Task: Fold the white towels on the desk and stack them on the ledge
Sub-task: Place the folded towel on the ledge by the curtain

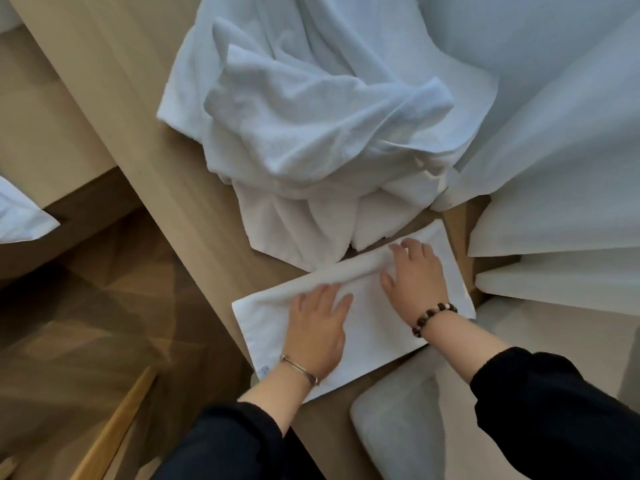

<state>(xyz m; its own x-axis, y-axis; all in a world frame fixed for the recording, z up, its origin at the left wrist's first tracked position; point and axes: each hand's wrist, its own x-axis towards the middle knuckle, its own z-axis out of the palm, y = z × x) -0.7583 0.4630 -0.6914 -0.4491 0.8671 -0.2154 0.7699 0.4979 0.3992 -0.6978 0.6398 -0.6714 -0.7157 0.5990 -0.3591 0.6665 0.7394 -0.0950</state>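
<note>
Pressing flat | L hand (318, 327) + R hand (415, 275), fingers stretched out, gripping nothing, both atop half-folded towel (372, 323) | towel on desk (180, 202) near edge, 6 o'clock | crumpled towel pile (311, 133) just beyond, 12 o'clock

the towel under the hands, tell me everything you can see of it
The white towel looks like soft terry, folded into a flat rectangle lying askew on the wooden desk. A raised ridge runs along its far edge, and a small blue tag shows at its near left corner. The left hand and right hand both press flat on it. Its far edge meets the pile of unfolded towels.
</note>
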